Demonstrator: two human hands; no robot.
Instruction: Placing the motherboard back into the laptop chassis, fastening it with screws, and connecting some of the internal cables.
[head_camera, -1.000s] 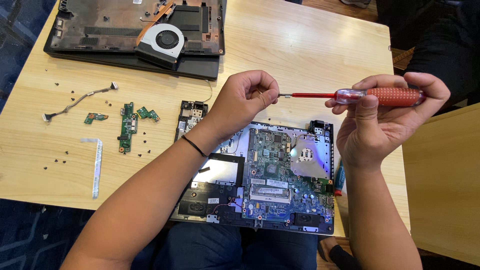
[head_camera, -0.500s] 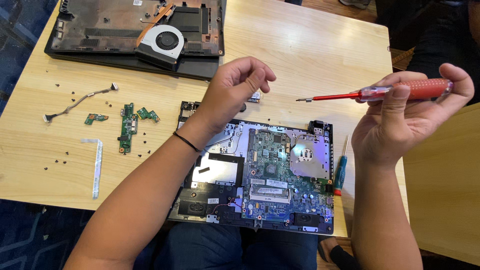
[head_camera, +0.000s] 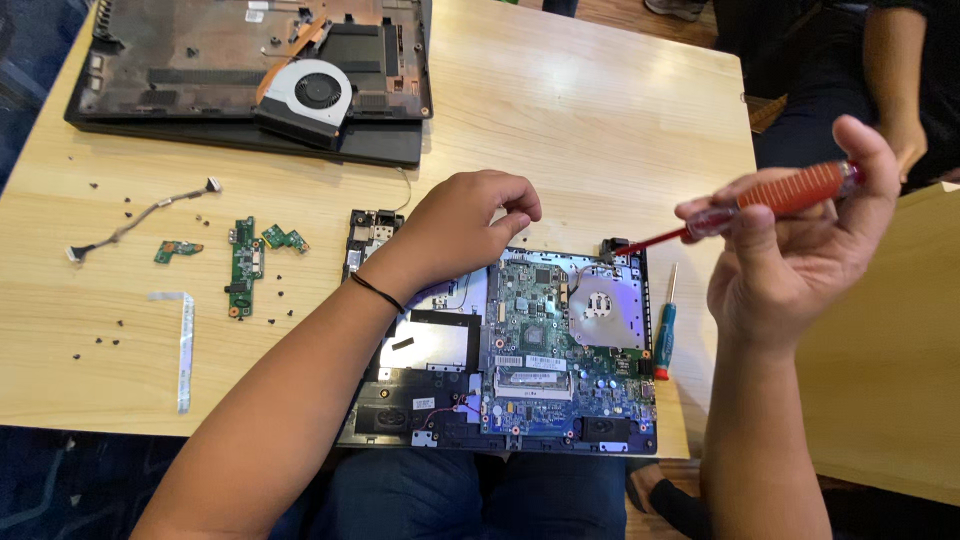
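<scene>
Screwdriver work is what I have in front of me: my right hand (head_camera: 800, 250), at the right of the frame, is lifted off the desk with the fingers curled around a red-handled screwdriver (head_camera: 770, 198). Thumb and fingertips pinch the grip, and the thin red shaft slants down and to the left, its tip hanging just above the top right corner of the opened laptop base (head_camera: 510, 350).

My left hand (head_camera: 465, 225) sits in the middle of the frame, over the upper left edge of that base. The fingers are bent inward into a loose fist, knuckles up; I cannot tell whether anything small is pinched inside it. A dark band circles the wrist.

The laptop base lies at the lower centre, at the near edge of the wooden table (head_camera: 560, 110), with its green circuit board (head_camera: 545, 320) exposed. Just beside its right edge lies a second screwdriver with a blue handle (head_camera: 664, 335), pointing away from me.

At the upper left of the frame rests a dark laptop cover (head_camera: 200, 70), inside up, with a round cooling fan (head_camera: 312, 92) lying on it. On the left of the table I see small green circuit boards (head_camera: 243, 265), a thin cable with connectors (head_camera: 140, 218), a flat white ribbon cable (head_camera: 184, 350) and scattered tiny black screws (head_camera: 105, 340). Another person's arm (head_camera: 890, 70) shows at the upper right, well apart from my hands.
</scene>
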